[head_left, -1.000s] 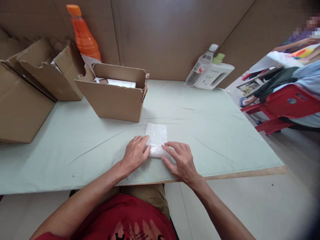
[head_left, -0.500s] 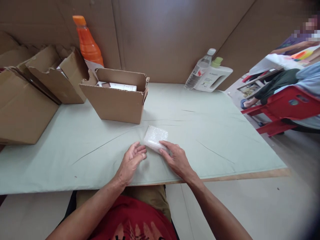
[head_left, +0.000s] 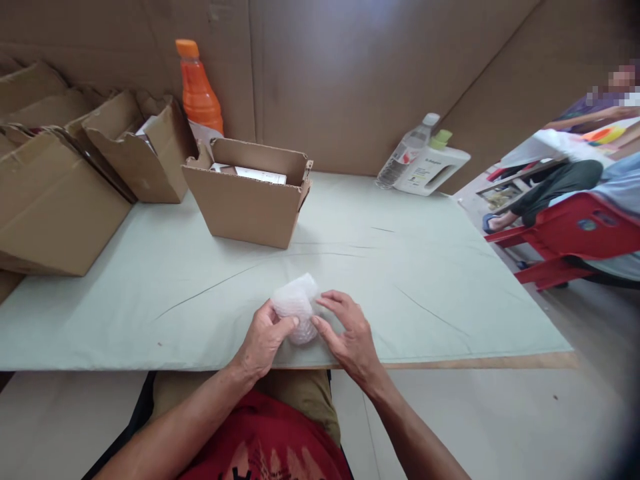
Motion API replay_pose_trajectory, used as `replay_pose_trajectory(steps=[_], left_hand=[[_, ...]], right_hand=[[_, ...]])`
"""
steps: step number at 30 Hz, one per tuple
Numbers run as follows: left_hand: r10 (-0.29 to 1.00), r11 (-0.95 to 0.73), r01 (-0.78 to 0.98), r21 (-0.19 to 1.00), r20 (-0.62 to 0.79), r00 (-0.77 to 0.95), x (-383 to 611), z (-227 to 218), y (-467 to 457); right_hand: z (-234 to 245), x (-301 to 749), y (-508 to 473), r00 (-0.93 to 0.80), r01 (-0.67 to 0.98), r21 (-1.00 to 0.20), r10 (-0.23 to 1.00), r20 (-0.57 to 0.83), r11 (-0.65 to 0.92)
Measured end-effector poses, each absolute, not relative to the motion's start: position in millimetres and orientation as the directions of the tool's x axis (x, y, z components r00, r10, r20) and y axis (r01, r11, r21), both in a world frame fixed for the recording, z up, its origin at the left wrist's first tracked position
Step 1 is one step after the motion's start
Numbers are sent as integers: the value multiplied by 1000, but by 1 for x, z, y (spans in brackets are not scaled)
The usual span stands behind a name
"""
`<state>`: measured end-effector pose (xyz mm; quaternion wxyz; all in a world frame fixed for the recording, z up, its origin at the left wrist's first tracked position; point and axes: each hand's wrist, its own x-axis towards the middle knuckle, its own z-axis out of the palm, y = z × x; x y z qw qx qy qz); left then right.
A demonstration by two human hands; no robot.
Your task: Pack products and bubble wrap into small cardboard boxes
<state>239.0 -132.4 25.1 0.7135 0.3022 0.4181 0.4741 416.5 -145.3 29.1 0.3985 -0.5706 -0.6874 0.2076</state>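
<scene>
A small packet of clear bubble wrap is held above the front of the table, tilted between my hands. My left hand grips its left side, thumb across the near face and fingers behind. On the other side, my right hand has its thumb and fingers spread apart, with the thumb tip close to the packet's right edge; whether it touches I cannot tell. What the wrap contains, if anything, cannot be made out.
An open cardboard box with white cartons stands beyond my hands. More cardboard boxes are at left, an orange bottle behind. A clear bottle and white jug stand back right. A person sits on a red chair.
My left hand has taken hold of the bubble wrap packet, which has turned and come nearer to me. My right hand has let go of it and its fingers have spread.
</scene>
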Motion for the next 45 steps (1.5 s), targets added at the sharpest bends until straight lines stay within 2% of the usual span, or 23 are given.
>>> replay_pose_trajectory(steps=[4, 7, 11, 16, 19, 22, 27, 33, 37, 42, 45], left_hand=[[954, 184, -81, 980, -158, 256, 229, 35, -132], [965, 23, 93, 995, -47, 257, 226, 44, -134], [965, 11, 69, 998, -28, 262, 220, 48, -131], [883, 137, 16, 990, -129, 451, 212, 45, -125], [866, 158, 23, 987, -149, 478, 210, 43, -124], [842, 152, 71, 986, -167, 513, 208, 41, -125], [822, 127, 186, 974, -208, 531, 208, 34, -125], [830, 126, 311, 942, -272, 487, 196, 40, -117], [810, 98, 313, 945, -258, 526, 185, 48, -112], [820, 59, 314, 948, -225, 527, 179, 41, -111], [835, 21, 296, 955, -180, 521, 164, 44, -100]], right_hand=[[42, 429, -135, -120, 469, -851, 972, 201, 234], [49, 425, -129, -203, 391, -894, 968, 148, 219], [50, 409, -129, -135, 321, -924, 976, 173, 208], [42, 403, -131, -114, 168, -976, 986, 124, 142], [39, 411, -129, -137, 132, -982, 984, 116, 134], [44, 420, -125, -221, 178, -975, 971, 90, 131], [60, 415, -122, -393, 394, -910, 919, -41, 128], [62, 409, -117, -336, 501, -851, 942, -20, 161], [64, 415, -113, -316, 524, -833, 949, 3, 178], [64, 409, -108, -431, 521, -831, 900, -62, 192], [67, 405, -102, -381, 570, -801, 923, -61, 182]])
